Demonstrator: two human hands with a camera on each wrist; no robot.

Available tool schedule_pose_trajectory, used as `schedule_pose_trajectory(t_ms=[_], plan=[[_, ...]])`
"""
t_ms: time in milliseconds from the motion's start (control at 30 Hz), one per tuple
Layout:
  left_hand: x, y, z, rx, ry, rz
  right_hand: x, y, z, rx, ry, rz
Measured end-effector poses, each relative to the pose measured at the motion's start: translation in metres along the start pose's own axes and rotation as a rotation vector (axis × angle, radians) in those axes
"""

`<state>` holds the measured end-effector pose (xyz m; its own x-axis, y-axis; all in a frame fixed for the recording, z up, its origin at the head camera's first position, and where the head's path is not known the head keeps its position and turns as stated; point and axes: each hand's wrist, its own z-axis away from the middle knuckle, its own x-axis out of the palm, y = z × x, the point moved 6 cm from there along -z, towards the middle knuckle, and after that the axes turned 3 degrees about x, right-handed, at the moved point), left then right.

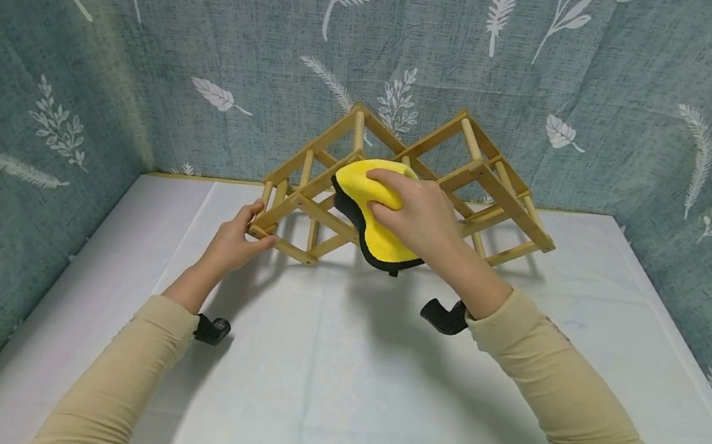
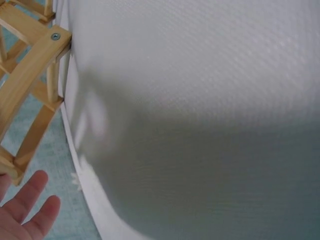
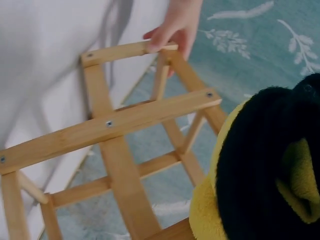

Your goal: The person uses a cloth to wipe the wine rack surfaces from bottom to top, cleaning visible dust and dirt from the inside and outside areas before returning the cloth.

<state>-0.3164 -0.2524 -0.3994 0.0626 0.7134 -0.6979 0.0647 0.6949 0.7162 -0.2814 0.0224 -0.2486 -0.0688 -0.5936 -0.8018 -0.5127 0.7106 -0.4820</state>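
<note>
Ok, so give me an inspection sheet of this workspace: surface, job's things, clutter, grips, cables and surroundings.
Surface: white table, with shadows across it.
Job's things: wooden rack near the far edge; yellow cloth with black edging, in front of the rack in the head view. Whether the cloth touches the rack is unclear.
Clutter: nothing seen.
Grips: left grip, a bare hand, holds the rack's left end; right grip, also bare, holds the cloth.
Cables: nothing seen.
Surroundings: teal curtain with white leaf prints, behind and on both sides; beige sleeves on both arms, a black device at each wrist.
</note>
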Motion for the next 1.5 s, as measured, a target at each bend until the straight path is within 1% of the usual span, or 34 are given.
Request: schedule_pose_trajectory(t_ms=[167,233,367,433,467,533,633,800,933,1100,1233,1333,1500], plan=[[0.001,0.001,0.000,-0.003,-0.006,-0.005,-0.003,-0.008,-0.003,-0.011,0.029,-0.038],[0.001,0.001,0.000,-0.007,-0.010,-0.002,-0.005,-0.012,-0.001,-0.015,0.050,-0.071],[0.002,-0.001,0.002,-0.015,-0.013,-0.011,-0.009,-0.021,0.010,-0.063,0.101,-0.179],[0.002,-0.002,0.002,-0.016,-0.013,-0.017,-0.010,-0.024,0.019,-0.091,0.101,-0.210],[0.002,-0.001,0.003,-0.015,-0.013,-0.017,-0.009,-0.024,0.023,-0.101,0.089,-0.209],[0.001,0.000,0.003,-0.009,-0.013,-0.013,-0.004,-0.022,0.032,-0.101,0.047,-0.195],[0.001,0.001,0.004,-0.002,-0.014,-0.009,0.008,-0.011,0.044,-0.068,-0.035,-0.137],[0.001,0.001,0.004,-0.003,-0.016,-0.010,0.033,0.019,0.063,0.025,-0.140,-0.036],[0.000,0.000,0.003,-0.003,-0.012,-0.008,0.049,0.046,0.071,0.067,-0.206,0.038],[-0.001,-0.001,0.002,0.003,-0.002,-0.006,0.068,0.077,0.069,0.130,-0.323,0.113],[0.000,-0.003,0.002,0.000,-0.008,-0.003,0.082,0.093,0.063,0.187,-0.398,0.173],[0.000,-0.003,0.001,-0.002,-0.012,0.000,0.090,0.097,0.057,0.214,-0.411,0.217],[0.001,-0.001,0.000,0.000,-0.009,0.001,0.098,0.090,0.048,0.205,-0.365,0.237]])
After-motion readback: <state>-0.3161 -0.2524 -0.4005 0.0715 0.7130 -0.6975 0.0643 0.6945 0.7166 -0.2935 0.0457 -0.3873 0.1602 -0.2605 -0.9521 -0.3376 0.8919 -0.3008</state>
